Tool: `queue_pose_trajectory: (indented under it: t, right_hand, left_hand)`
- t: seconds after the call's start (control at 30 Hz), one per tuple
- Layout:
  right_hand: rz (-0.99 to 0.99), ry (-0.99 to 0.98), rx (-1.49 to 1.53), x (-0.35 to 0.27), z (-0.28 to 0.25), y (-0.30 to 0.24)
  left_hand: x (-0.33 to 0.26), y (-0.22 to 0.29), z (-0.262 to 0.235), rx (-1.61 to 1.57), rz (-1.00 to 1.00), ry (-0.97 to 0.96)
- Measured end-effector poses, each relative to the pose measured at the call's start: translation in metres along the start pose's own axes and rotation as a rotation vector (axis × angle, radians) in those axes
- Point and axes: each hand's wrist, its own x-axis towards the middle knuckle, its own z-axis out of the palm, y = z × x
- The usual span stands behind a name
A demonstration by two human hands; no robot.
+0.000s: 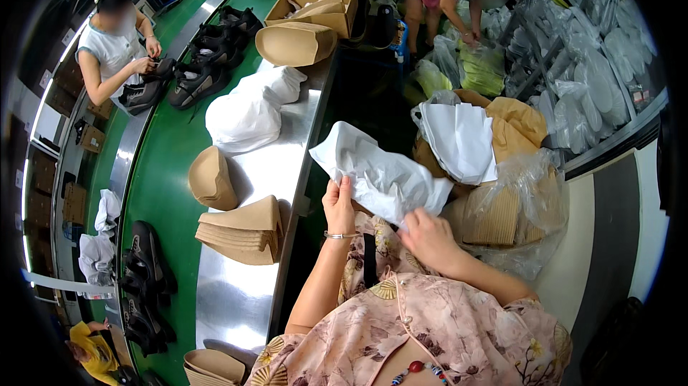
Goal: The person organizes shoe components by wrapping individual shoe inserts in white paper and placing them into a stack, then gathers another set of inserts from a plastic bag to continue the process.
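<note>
Stretched out in front of me is a crumpled sheet of white tissue paper (380, 171). My left hand (340, 207) pinches its near left edge between thumb and fingers. At the lower right edge, my right hand (430, 241) grips the same sheet with bent fingers, slightly blurred. On the steel bench edge to the left lie a nested stack of curved brown cardboard shoe inserts (240, 232) and one rolled cardboard insert (212, 179). Beyond them rests a white paper-wrapped bundle (247, 113), its contents hidden. A pile of white paper sheets (459, 139) sits right of my hands.
Green conveyor (172, 192) with dark shoes (201, 78) runs along the left; a co-worker (118, 45) handles a shoe across it. A cardboard box (315, 10) stands farther up. Right are bagged cardboard pieces (494, 214) and a rack (573, 63); another person bends at the back.
</note>
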Motion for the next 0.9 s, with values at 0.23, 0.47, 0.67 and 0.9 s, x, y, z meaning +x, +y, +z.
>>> queue_pose_trajectory:
  t: [0.23,0.47,0.67,0.9]
  right_hand:
    - [0.058,0.299,0.796,0.058,-0.054,0.011]
    - [0.011,0.234,0.477,0.059,0.019,-0.008]
    - [0.011,0.205,0.677,0.055,0.01,-0.024]
    - [-0.024,0.245,0.798,0.088,-0.031,-0.001]
  left_hand:
    - [-0.01,0.017,0.002,0.219,0.16,-0.294]
    - [-0.02,0.024,0.014,0.254,0.244,-0.281]
    - [-0.013,0.026,0.012,0.143,0.111,-0.134]
    - [-0.011,0.025,0.008,0.012,0.066,-0.117]
